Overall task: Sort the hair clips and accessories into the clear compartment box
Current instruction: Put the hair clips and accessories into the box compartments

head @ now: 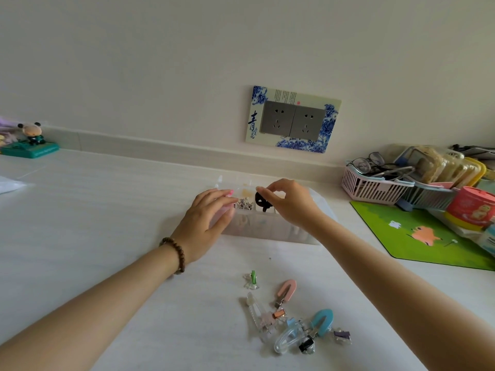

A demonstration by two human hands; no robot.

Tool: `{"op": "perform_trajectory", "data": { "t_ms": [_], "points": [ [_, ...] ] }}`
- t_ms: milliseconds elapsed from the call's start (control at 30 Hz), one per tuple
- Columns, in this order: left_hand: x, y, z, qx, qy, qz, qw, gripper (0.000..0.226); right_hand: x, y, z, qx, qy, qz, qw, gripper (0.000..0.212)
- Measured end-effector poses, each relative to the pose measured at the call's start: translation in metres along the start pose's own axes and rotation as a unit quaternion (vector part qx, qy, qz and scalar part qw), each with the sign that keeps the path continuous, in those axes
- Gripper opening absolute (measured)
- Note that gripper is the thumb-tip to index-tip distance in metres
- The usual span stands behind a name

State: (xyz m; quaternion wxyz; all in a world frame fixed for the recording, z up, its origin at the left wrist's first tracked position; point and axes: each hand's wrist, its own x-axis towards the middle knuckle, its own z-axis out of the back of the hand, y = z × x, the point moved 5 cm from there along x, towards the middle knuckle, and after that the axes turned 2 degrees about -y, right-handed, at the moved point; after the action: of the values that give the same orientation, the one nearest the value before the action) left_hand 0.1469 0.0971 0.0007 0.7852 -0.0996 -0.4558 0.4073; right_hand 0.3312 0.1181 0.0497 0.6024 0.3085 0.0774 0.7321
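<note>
The clear compartment box [267, 231] stands open on the white table, with small pieces in its back cells. My right hand [290, 202] pinches a black hair clip [261, 200] just above a middle cell. Resting on the box's left end, my left hand [206, 223] has its fingers spread and holds nothing. Loose clips lie near me: a green bow clip [252, 279], a pink arch clip [286, 291], a blue arch clip [322, 321], a clear clip [288, 338] and a pearl-trimmed white clip [253, 310].
A green mouse mat [417, 234] lies at the right, with a pink basket of glasses [375, 183], packaged snacks and a red tin [471, 207] behind it. A green toy stand with a figurine [30, 145] sits far left. A wall socket [293, 120] is above the box.
</note>
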Motion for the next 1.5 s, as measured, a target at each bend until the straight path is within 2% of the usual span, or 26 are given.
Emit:
{"op": "perform_trajectory", "data": {
  "t_ms": [100,200,400,533,633,667,733,800,833,900,1067,1233,1300,1400,1500],
  "points": [
    [0.000,-0.001,-0.001,0.006,0.002,-0.004,1.000,0.054,0.004,-0.003,-0.002,-0.061,-0.021,0.005,0.998,0.045],
    [0.000,-0.001,0.000,0.005,-0.001,-0.003,1.000,0.055,0.007,-0.008,-0.004,-0.062,-0.010,-0.023,0.998,0.050],
    [0.000,-0.002,0.000,0.010,0.000,-0.007,1.000,0.054,-0.006,-0.007,0.009,0.006,-0.022,0.020,1.000,0.036],
    [0.000,-0.001,0.000,0.012,0.000,-0.012,1.000,0.054,-0.026,0.003,0.018,0.061,0.002,0.079,0.995,0.034],
    [0.000,-0.002,0.000,0.015,-0.008,-0.021,1.000,0.052,-0.051,0.009,0.030,0.105,-0.031,0.114,0.987,0.022],
    [0.000,-0.003,0.000,0.017,-0.010,-0.022,1.000,0.050,-0.060,0.009,0.032,0.116,-0.015,0.127,0.985,0.016],
    [0.000,-0.003,0.000,0.018,-0.014,-0.021,1.000,0.048,-0.080,0.005,0.027,0.117,0.100,0.130,0.980,0.011],
    [0.000,-0.003,0.000,0.020,-0.018,-0.024,0.999,0.047,-0.099,-0.006,0.015,0.075,0.225,0.115,0.965,0.017],
    [0.000,-0.003,0.000,0.022,-0.018,-0.025,0.999,0.047,-0.105,-0.012,0.012,0.057,0.257,0.106,0.959,0.020],
    [0.001,-0.003,0.000,0.026,-0.015,-0.026,0.999,0.049,-0.111,-0.019,0.008,0.056,0.268,0.090,0.957,0.024],
    [0.000,-0.005,0.000,0.029,-0.018,-0.026,0.999,0.051,-0.111,-0.021,0.002,0.083,0.265,0.087,0.957,0.012],
    [-0.001,-0.005,0.000,0.024,-0.020,-0.020,0.999,0.049,-0.102,-0.017,0.015,0.123,0.204,0.100,0.966,0.007],
    [-0.001,-0.004,0.000,0.018,-0.017,-0.014,1.000,0.048,-0.086,-0.010,0.030,0.177,0.133,0.093,0.971,0.004],
    [-0.001,-0.003,0.000,0.010,-0.009,-0.014,1.000,0.047,-0.046,-0.006,0.046,0.230,0.005,0.057,0.971,0.011],
    [0.000,-0.003,0.000,0.008,-0.002,-0.007,1.000,0.050,-0.009,-0.002,0.043,0.214,-0.035,0.050,0.975,0.014]
  ]
}}
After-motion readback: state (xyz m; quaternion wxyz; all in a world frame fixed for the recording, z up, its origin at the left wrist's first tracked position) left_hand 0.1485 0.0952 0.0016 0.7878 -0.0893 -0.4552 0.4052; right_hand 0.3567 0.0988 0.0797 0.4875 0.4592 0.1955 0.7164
